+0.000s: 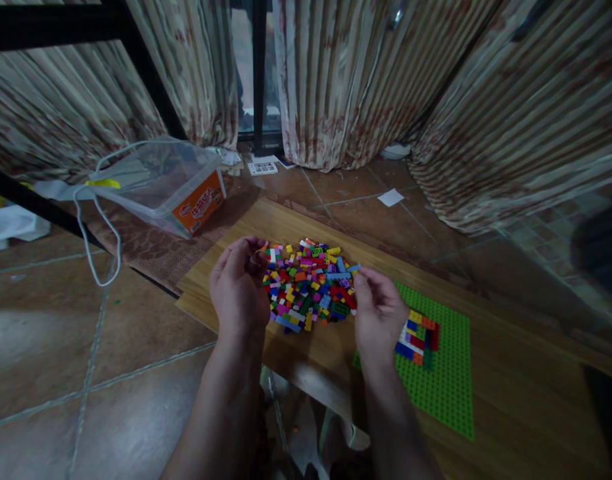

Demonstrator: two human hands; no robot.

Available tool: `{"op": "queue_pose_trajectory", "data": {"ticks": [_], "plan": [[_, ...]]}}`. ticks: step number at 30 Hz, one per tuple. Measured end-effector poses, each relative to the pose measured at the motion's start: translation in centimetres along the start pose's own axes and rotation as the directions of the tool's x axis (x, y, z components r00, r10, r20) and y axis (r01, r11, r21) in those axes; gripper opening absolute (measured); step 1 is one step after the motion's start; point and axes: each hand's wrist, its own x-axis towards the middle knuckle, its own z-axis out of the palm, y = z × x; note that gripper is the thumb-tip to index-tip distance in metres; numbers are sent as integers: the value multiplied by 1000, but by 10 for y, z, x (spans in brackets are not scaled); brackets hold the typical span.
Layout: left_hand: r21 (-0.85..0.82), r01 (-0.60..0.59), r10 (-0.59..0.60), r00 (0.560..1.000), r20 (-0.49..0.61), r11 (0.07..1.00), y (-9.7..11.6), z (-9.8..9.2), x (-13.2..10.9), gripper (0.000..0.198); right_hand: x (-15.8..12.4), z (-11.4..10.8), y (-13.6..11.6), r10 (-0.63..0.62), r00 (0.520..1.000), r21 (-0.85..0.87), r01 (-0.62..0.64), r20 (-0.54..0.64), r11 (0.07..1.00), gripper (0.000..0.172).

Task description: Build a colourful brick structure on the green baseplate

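Note:
A heap of toy building bricks in many colours (306, 287) lies loose on the wooden table. At its right edge, my right hand (381, 307) pinches a small light blue brick (355, 268) between thumb and forefinger. On the heap's left side is my left hand (239, 287), raised with its fingers curled in towards the thumb; whatever they may hold is too small or hidden to name. Beyond my right wrist, a green studded baseplate (449, 353) carries a low build of coloured bricks (419, 337), partly covered by the hand.
To the far left stands a clear plastic tub (161, 180) with an orange label and a white cord (117, 260) beside it. The wooden table (521, 393) extends right. Behind it are curtains (331, 87) and a paper scrap (391, 197) on the tiled floor.

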Motion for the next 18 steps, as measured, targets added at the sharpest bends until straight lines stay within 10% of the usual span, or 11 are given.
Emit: {"op": "queue_pose_trajectory", "data": {"ticks": [3,9,18], "plan": [[-6,7,-7,1000,-10,1000,2,-1,1,10,-22,-3,-17,-29,949,-100,64,315,993,13],[-41,4,-4,1000,-12,999,3,-5,3,10,-54,-6,-25,-39,660,-287,379,750,880,22],[-37,51,-51,999,-18,998,5,-2,0,12,-60,1,-12,66,646,-500,518,761,694,27]]}}
